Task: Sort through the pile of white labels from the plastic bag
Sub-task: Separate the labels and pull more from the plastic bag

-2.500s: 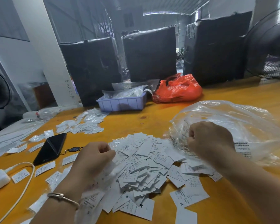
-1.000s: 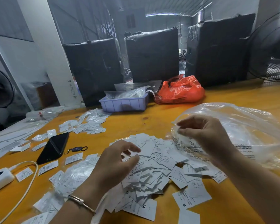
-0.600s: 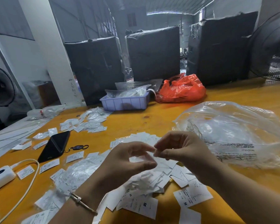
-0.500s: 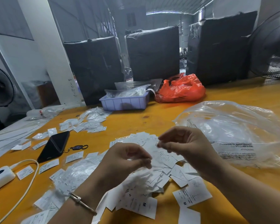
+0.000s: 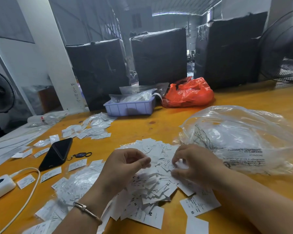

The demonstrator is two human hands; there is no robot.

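Item 1, pile of white labels (image 5: 152, 179): lying loose on the orange table (image 5: 159, 125), at 6 o'clock of the view, between our two hands. We are reading size letters (S, L, XL, M) on several slips.

Item 2, left hand (image 5: 123, 168): we are holding it just above the pile's 9 o'clock edge, fingers curled inward, thumb tip meeting the forefinger. Whether a label is pinched there we cannot tell. A thin bracelet (image 5: 87, 211) is sitting on the wrist.

Item 3, right hand (image 5: 194, 164): we are reaching it down onto the pile's 3 o'clock side, fingers bent and slightly spread, tips touching the top labels; we cannot tell whether any slip is being gripped.

Item 4, clear plastic bag (image 5: 240, 137): lying crumpled at 3 o'clock of the pile, its mouth facing the labels, printed warning text showing.

Item 5, further labels (image 5: 91, 130): scattered at 10 o'clock, some in small clear sleeves.

Item 6, black phone (image 5: 57, 153) with key fob (image 5: 80, 155): lying at 9 o'clock.

Item 7, white charger block (image 5: 0, 186) with cable: at 8 o'clock.

Item 8, lilac tray (image 5: 130, 108) and red bag (image 5: 188, 93): standing side by side at 12 o'clock.
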